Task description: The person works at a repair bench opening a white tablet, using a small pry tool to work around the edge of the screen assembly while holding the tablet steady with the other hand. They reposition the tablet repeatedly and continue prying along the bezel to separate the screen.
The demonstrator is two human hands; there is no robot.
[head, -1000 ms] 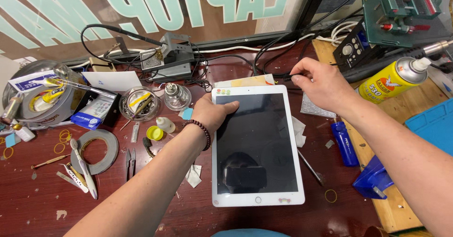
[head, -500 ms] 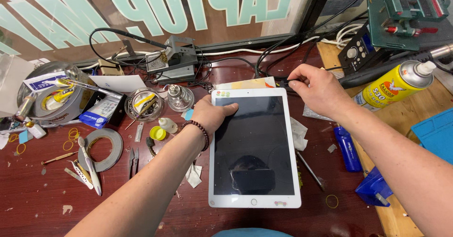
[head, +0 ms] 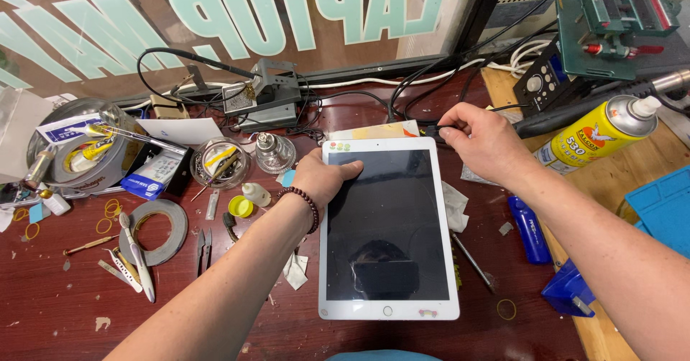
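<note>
White-framed flat glass tablet (head: 388, 224) lies on red worktop (head: 65, 311) | my left hand (head: 323, 177) fingers press its top-left corner | right hand (head: 478, 142) fingers pinch black cable plug (head: 431, 127) | stiff, slick, fragile: I'd grip edges.

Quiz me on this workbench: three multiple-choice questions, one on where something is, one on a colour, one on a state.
1. Where does the left hand rest?
A. on the tablet's top left corner
B. on the spray can
C. on the tape roll

2. What colour is the spray can?
A. red
B. yellow
C. white

3. The tablet screen is:
A. lit
B. dark
C. removed

Answers: 1 A, its thumb lies on the white frame there. 2 B, its body is yellow. 3 B, the glass is black and reflective, sitting in its frame.
</note>
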